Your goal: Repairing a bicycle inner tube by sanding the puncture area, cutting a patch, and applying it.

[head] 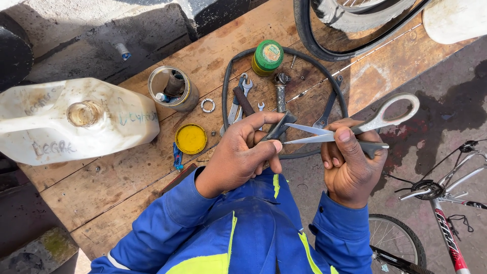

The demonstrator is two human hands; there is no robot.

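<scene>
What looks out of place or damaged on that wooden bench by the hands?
Nothing looks spilled or broken. The scissors in the right hand are open at a dark rubber piece pinched by the left hand. The yellow lid lies apart from the open tin; the white jug lies on its side.

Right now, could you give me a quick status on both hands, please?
Left hand pinching dark rubber piece. Right hand gripping scissors, blades open at the rubber. Spanners lie beyond, clear.

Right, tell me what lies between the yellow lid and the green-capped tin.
In the head view, a small metal ring lies on the wooden board between the yellow lid and the green-capped tin.
</scene>
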